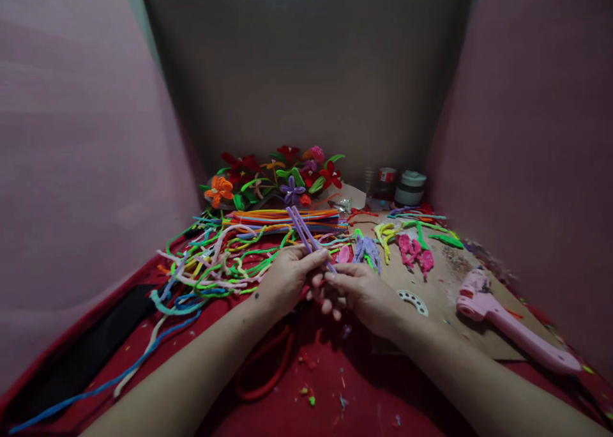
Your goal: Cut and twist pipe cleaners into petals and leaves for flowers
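Observation:
Purple pipe cleaners (302,230) stick up and to the left from between my two hands, lying nearly side by side. My left hand (293,272) grips them between thumb and fingers. At their lower end, my right hand (357,290) pinches them with thumb and forefinger, its other fingers curled below. The hands meet over the red cloth (325,373). Just beyond the right hand lies a bundle of lavender fuzzy pieces (366,250) on a cardboard sheet (450,322).
Tangled pipe cleaners (225,258) spread at left, with a straight bundle (287,216) behind. Fuzzy flowers (290,178) stand at the back. A pink tool with a long handle (517,328), a white curved piece with holes (412,301) and a lidded jar (410,188) are at right.

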{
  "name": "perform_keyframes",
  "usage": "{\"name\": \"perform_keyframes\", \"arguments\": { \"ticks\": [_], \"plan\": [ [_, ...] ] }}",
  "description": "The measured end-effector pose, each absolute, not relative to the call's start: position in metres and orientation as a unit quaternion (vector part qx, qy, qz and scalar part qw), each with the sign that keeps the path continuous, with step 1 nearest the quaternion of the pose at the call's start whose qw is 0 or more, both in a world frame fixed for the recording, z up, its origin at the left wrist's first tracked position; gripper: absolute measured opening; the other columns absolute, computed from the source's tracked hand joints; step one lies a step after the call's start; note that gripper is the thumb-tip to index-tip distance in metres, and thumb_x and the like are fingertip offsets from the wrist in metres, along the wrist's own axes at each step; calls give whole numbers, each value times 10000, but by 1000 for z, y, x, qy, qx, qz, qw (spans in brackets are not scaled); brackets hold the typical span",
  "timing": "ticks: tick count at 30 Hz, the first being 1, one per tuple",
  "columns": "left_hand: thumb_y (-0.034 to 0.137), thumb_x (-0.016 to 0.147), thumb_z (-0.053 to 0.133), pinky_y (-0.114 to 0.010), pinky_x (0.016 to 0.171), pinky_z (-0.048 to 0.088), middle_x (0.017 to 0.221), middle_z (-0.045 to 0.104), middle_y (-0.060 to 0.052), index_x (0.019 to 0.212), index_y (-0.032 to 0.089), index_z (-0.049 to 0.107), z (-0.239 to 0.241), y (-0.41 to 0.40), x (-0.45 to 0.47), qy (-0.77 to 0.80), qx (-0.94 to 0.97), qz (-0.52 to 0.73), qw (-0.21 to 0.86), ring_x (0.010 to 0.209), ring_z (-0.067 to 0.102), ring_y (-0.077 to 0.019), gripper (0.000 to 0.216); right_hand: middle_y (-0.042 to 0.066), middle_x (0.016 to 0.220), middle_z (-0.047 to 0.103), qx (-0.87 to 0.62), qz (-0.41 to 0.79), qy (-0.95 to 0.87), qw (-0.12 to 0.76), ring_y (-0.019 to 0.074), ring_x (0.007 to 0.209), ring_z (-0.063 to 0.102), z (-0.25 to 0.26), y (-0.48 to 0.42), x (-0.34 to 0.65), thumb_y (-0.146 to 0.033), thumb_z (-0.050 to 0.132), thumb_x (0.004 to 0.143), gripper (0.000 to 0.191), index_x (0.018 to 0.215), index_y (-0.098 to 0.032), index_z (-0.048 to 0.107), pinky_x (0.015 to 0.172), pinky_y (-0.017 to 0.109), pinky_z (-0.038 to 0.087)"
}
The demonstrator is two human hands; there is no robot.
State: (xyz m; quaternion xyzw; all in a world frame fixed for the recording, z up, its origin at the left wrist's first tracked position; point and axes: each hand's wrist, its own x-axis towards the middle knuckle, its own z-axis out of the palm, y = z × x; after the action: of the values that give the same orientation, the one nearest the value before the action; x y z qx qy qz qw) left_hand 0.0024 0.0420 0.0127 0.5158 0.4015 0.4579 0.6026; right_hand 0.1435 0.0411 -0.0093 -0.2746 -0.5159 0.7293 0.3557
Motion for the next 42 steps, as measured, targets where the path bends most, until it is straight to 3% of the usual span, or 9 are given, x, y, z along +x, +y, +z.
{"name": "perform_keyframes", "arguments": {
  "ticks": [4, 14, 20, 26, 30, 33, 42],
  "plan": [
    [332, 755, 598, -173, 351, 333, 447, 474, 43, 746, 134, 544, 12, 47, -3, 379, 481, 461, 643, 367, 484, -88, 206, 77, 729, 642, -214, 776, -462, 372, 106, 542, 593, -16, 47, 146, -336, 566, 782, 281, 879, -83, 638, 469, 199, 450],
    [355, 732, 617, -191, 373, 409, 472, 520, 19, 762, 128, 585, 21, 44, -5, 395, 523, 447, 609, 403, 507, -100, 232, 38, 642, 622, -230, 835, -350, 357, 60, 495, 569, -22, 52, 147, -172, 652, 731, 136, 813, -63, 658, 461, 148, 454],
    [362, 729, 618, -164, 357, 328, 483, 524, 9, 678, 122, 596, 24, 43, -5, 455, 585, 472, 477, 365, 438, -60, 246, 56, 591, 640, -281, 821, -329, 373, 96, 457, 586, -19, 50, 146, -109, 674, 677, 67, 707, -75, 624, 446, 191, 476],
    [283, 654, 691, -162, 366, 315, 529, 546, 18, 731, 135, 605, 20, 46, -7, 437, 565, 462, 526, 385, 435, -54, 188, 54, 577, 642, -279, 793, -351, 412, 107, 450, 582, -15, 49, 146, -125, 709, 638, 103, 689, -90, 627, 417, 204, 467],
    [274, 664, 681, -158, 367, 303, 518, 547, 16, 711, 129, 615, 20, 49, -10, 437, 560, 465, 528, 389, 439, -53, 166, 66, 613, 649, -260, 822, -334, 382, 105, 479, 593, -15, 50, 150, -216, 618, 755, 139, 736, -79, 636, 450, 203, 480],
    [266, 669, 675, -156, 365, 297, 523, 536, 29, 711, 138, 606, 21, 51, -13, 432, 551, 482, 527, 383, 441, -49, 151, 54, 577, 628, -255, 855, -310, 329, 92, 433, 567, -19, 52, 153, -257, 497, 841, 241, 767, -74, 634, 382, 174, 431],
    [246, 692, 659, -153, 379, 317, 520, 532, 28, 722, 131, 598, 22, 49, -12, 419, 554, 457, 556, 391, 442, -46, 133, 33, 592, 631, -218, 868, -313, 318, 84, 476, 576, -27, 53, 153, -189, 526, 818, 126, 807, -115, 628, 423, 155, 433]
  ]
}}
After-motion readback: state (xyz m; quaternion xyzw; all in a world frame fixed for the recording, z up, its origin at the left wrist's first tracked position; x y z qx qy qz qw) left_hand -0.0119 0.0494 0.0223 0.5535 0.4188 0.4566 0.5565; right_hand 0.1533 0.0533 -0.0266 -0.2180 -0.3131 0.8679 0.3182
